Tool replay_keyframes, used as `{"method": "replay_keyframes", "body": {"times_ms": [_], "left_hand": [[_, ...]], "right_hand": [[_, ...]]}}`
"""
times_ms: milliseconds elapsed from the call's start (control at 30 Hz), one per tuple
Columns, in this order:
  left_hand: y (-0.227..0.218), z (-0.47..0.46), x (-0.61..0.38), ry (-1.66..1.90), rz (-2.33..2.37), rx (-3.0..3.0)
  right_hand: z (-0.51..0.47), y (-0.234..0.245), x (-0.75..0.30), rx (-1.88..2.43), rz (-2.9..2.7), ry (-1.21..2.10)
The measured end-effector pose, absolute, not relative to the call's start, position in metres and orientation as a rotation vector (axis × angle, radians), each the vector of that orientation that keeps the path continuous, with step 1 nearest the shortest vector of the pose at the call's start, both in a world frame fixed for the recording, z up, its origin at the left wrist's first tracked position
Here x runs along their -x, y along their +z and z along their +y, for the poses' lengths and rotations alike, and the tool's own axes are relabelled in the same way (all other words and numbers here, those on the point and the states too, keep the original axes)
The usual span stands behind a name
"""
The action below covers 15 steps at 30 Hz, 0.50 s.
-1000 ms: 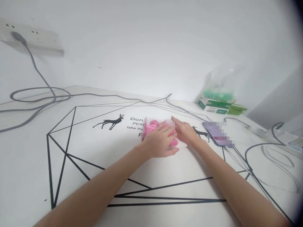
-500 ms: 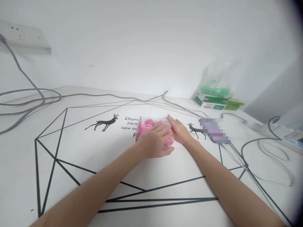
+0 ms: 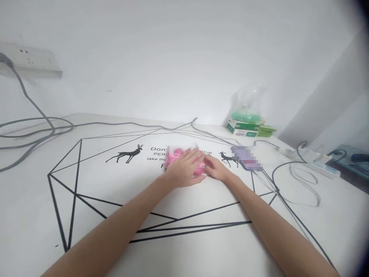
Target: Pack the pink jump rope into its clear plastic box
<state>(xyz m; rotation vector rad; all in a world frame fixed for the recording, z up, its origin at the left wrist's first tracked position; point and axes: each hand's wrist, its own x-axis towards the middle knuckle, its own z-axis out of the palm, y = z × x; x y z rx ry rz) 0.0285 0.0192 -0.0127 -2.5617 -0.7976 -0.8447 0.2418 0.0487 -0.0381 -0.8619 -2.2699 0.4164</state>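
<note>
The white worktop (image 3: 86, 231) carries black geometric lines. A black deer print (image 3: 125, 154) lies left of the left hand (image 3: 183, 171). A second deer print (image 3: 226, 158) sits just beyond the right hand (image 3: 216, 172), with a pixelated purple object (image 3: 246, 157) to its right. Farther back and right, green boxes (image 3: 245, 129) stand under a clear plastic bag (image 3: 248, 102). Grey cables (image 3: 37, 129) loop far left below a wall socket (image 3: 31, 61). A power strip (image 3: 311, 159) lies far right.

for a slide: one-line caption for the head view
Person's left hand flat on a clear bag of pink items, right hand at its edge, on a white deer-print table.
</note>
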Motion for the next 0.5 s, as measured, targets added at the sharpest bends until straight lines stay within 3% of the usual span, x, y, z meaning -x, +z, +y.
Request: {"method": "replay_keyframes", "body": {"times_ms": [500], "left_hand": [[-0.001,0.017,-0.026,-0.783,-0.867,2.696]], "right_hand": [[0.064,-0.028,-0.251,0.828,-2.471,0.267]]}}
